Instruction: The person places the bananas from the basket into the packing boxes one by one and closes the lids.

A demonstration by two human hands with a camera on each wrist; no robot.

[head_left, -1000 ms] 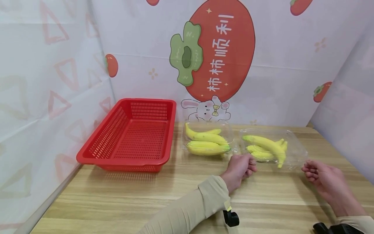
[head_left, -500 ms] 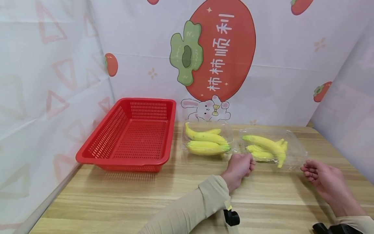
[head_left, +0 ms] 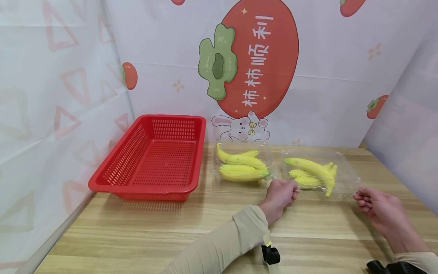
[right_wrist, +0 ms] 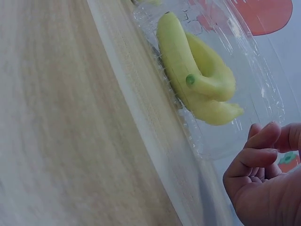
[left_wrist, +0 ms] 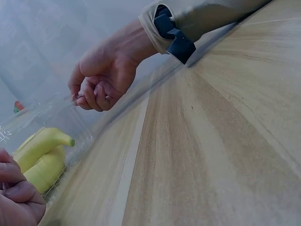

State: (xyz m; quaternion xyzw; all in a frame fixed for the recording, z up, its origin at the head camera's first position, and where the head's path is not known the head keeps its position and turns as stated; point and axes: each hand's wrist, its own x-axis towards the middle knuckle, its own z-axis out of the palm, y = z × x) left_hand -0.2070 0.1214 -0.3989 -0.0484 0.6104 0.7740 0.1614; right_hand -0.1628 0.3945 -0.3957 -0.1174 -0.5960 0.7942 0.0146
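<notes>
A clear plastic box [head_left: 347, 177] at the right of the table holds yellow bananas [head_left: 313, 171], one lying across the others. At its near left corner is my left hand [head_left: 278, 199], fingers curled and pinching the rim; the exact contact is hidden by the hand. My right hand [head_left: 381, 211] pinches the near right corner between thumb and curled fingers. In the left wrist view, the right hand [left_wrist: 106, 77] meets the plastic edge beside a banana [left_wrist: 44, 146]. From the right wrist, the bananas [right_wrist: 197, 75] show inside the clear wall, close to the fingertips [right_wrist: 268, 134].
Left of this box stands a second clear plastic box [head_left: 272, 156] with several bananas [head_left: 243, 173]. A red perforated basket [head_left: 202, 152] sits farther left, with nothing in it. Printed cloth [head_left: 164, 45] bounds the wooden table [head_left: 137, 236] at the back and sides.
The left hand's fingers have drawn in slightly over the last second. Boxes, bananas and basket stay where they were, and the right hand is almost still.
</notes>
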